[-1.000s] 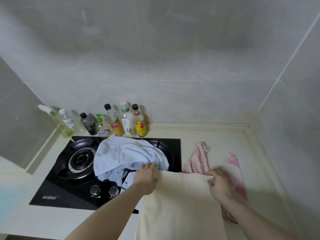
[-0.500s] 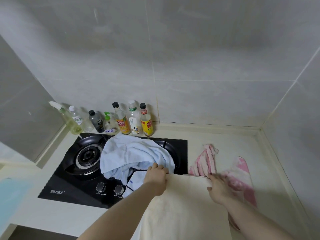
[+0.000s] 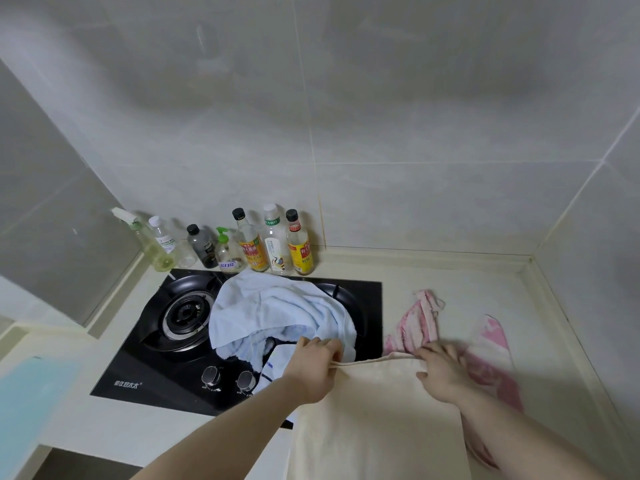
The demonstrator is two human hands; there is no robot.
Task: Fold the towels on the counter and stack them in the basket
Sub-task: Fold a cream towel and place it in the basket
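Note:
A cream towel (image 3: pixel 377 424) lies flat on the counter in front of me, running off the bottom of the view. My left hand (image 3: pixel 313 367) pinches its far left corner, fingers curled over the edge. My right hand (image 3: pixel 441 370) grips the far right part of the same edge. A crumpled pale blue towel (image 3: pixel 273 310) lies over the hob's right burner. A white cloth with a blue stripe (image 3: pixel 273 370) pokes out under it. A pink and white striped towel (image 3: pixel 485 344) lies bunched on the counter beyond my right hand. No basket is in view.
A black gas hob (image 3: pixel 166 362) with two knobs sits at the left. Several bottles (image 3: pixel 256 244) line the tiled wall behind it. The beige counter (image 3: pixel 460 275) ends in a wall corner at the right. A light blue object (image 3: pixel 31 403) lies at the far left.
My view has swung left and slightly back. Both hands have closed on the cream towel's far edge, which now lifts slightly off the counter between them.

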